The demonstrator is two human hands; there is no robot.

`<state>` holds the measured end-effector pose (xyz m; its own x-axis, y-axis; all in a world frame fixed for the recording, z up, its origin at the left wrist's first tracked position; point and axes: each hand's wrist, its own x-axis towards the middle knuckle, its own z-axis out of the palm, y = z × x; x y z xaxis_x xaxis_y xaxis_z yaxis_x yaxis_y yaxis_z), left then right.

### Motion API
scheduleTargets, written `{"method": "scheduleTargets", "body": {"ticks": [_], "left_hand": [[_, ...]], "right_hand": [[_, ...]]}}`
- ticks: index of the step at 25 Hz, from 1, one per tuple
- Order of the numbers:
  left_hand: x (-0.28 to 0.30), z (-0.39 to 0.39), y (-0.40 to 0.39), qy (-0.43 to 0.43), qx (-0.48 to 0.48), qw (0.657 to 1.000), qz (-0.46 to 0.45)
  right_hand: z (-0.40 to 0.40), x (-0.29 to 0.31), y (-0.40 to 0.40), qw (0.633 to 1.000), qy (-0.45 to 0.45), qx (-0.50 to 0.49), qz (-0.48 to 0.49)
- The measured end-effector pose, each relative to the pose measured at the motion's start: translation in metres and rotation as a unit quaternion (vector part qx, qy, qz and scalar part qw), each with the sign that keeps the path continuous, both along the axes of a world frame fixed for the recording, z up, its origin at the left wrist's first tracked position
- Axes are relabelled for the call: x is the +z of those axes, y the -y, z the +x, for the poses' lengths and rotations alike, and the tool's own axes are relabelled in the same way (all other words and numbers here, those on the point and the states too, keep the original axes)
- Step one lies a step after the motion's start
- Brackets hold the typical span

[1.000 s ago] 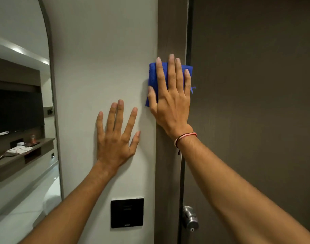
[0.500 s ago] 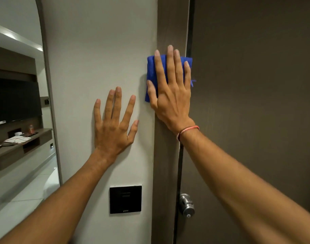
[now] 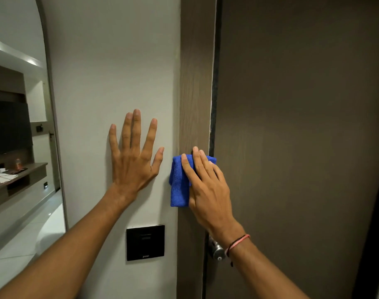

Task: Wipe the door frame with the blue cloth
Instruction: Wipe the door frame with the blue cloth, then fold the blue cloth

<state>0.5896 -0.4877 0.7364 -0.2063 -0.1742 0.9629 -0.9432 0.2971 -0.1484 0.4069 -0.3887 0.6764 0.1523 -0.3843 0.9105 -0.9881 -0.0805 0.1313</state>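
Door frame (image 3: pixel 195 83) runs as a vertical brown wood-grain strip between the pale wall (image 3: pixel 111 61) on its left and the dark door (image 3: pixel 292 126) on its right. Pressed flat against it, at mid height, is the folded blue cloth (image 3: pixel 178 184), whose left edge laps just over onto the wall. The right hand (image 3: pixel 208 188) lies on the cloth, its fingers (image 3: pixel 198 162) stretched nearly straight and close together, pinning the cloth to the frame rather than gripping it; a red cord sits on that wrist. Just beside the cloth, the left hand (image 3: pixel 134 156) rests palm-flat on the wall with fingers spread wide, holding nothing. Below it a black switch panel (image 3: pixel 145 242) is set in the wall. A metal door knob (image 3: pixel 215 249) shows under the right wrist. A mirror (image 3: pixel 18 147) fills the far left.
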Motion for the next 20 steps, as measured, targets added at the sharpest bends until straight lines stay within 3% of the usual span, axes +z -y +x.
{"method": "scheduleTargets", "body": {"ticks": [2, 4, 8, 12, 17, 20], "left_hand": [[-0.001, -0.01, -0.015, -0.03, -0.042, 0.999, 0.009], [-0.013, -0.016, -0.029, -0.027, -0.073, 0.997, -0.012], [-0.04, -0.019, -0.055, 0.052, -0.101, 0.993, 0.013], [-0.045, -0.041, -0.077, 0.035, -0.146, 0.986, 0.073], [-0.048, -0.121, -0.123, 0.045, -0.216, 0.972, 0.084], [-0.059, -0.205, -0.154, 0.051, -0.321, 0.934, 0.146]], "right_hand": [[-0.003, 0.015, -0.008, 1.0, 0.019, 0.003, -0.011], [0.0, 0.02, -0.015, 0.995, 0.101, -0.001, -0.017], [-0.002, 0.024, -0.029, 0.97, 0.236, 0.048, 0.03], [-0.025, 0.028, -0.049, 0.967, 0.231, 0.068, 0.085], [-0.1, 0.006, -0.107, 0.94, 0.321, 0.093, 0.072], [-0.176, -0.009, -0.16, 0.912, 0.389, 0.102, 0.083]]}}
